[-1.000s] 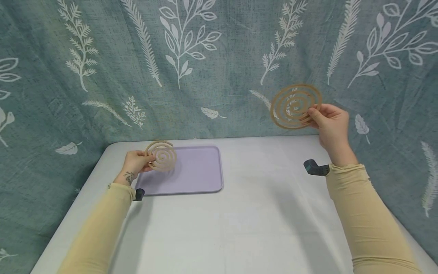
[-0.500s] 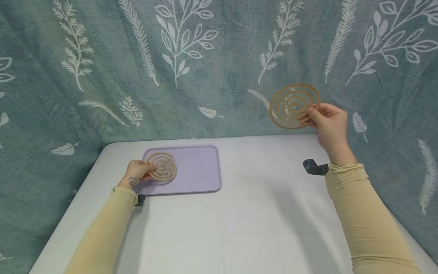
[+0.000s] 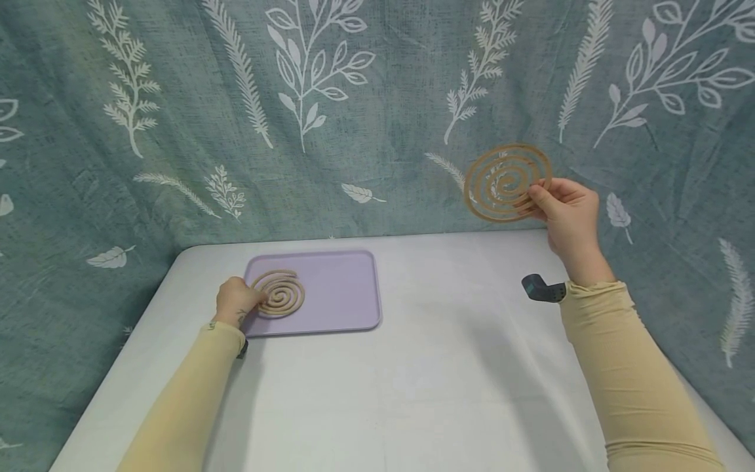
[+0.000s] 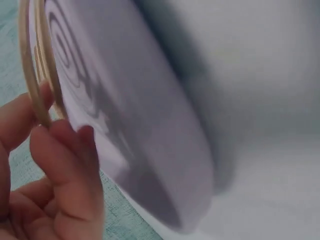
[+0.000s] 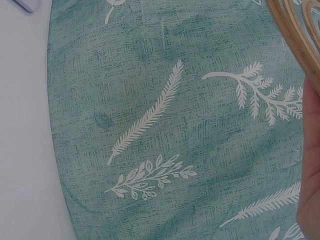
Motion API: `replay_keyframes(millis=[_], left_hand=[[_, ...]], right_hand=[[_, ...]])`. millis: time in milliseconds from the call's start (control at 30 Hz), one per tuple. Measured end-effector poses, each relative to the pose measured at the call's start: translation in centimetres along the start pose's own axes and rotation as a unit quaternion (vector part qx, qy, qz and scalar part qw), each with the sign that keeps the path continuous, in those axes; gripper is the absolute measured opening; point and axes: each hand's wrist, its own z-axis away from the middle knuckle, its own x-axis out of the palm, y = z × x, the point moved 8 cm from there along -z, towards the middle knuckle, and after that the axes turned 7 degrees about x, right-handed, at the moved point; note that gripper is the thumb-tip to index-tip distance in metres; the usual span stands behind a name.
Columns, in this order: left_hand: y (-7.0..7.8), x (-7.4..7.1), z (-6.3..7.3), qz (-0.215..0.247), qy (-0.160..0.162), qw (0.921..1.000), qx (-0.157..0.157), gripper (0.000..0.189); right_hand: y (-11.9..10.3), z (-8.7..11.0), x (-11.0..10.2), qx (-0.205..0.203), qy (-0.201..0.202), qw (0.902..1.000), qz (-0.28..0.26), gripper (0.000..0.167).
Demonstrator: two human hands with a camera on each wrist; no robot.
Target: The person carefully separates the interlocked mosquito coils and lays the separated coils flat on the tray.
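Note:
My left hand (image 3: 237, 300) pinches the edge of a tan mosquito coil (image 3: 280, 297) low over the left part of a lilac tray (image 3: 342, 292). In the left wrist view this coil (image 4: 28, 65) is tilted up, and its spiral shadow falls on the tray surface. Thumb and fingertips meet at its lower rim there. My right hand (image 3: 571, 213) holds up a second mosquito coil (image 3: 508, 184) at the right, well above the table, gripping its right edge between thumb and fingers. Only part of that coil (image 5: 295, 37) shows in the right wrist view.
The tray lies near the back left of a white-covered table (image 3: 436, 367). Behind the table hangs a green curtain (image 3: 401, 190) with white leaf prints. Dark wrist cameras, such as the right one (image 3: 542, 288), stick out from both sleeves.
My left hand has lowered its mosquito coil toward the tray, and the coil has tipped flatter. The right hand keeps its coil raised in nearly the same place.

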Motion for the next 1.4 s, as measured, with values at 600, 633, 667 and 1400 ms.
replay_keyframes(millis=[600, 633, 667, 1400], left_hand=[[-0.1, -1.3, 0.5, -0.033, 0.015, 0.9989, 0.029, 0.027], [-0.1, -1.5, 0.6, -0.031, 0.018, 0.9989, 0.031, 0.028], [-0.1, -1.6, 0.6, -0.027, 0.019, 0.9990, 0.030, 0.028], [2.7, -1.1, 5.6, 0.021, 0.049, 0.9911, 0.122, 0.027]], right_hand=[[-0.1, 0.2, 0.8, -0.022, -0.005, 0.9996, -0.015, 0.003], [-0.1, 0.2, 1.0, -0.026, -0.006, 0.9996, -0.009, 0.002], [-0.1, 0.3, 1.2, -0.033, -0.010, 0.9994, 0.000, 0.003], [7.0, 6.4, 17.3, -0.327, -0.177, 0.7790, 0.505, 0.004]])
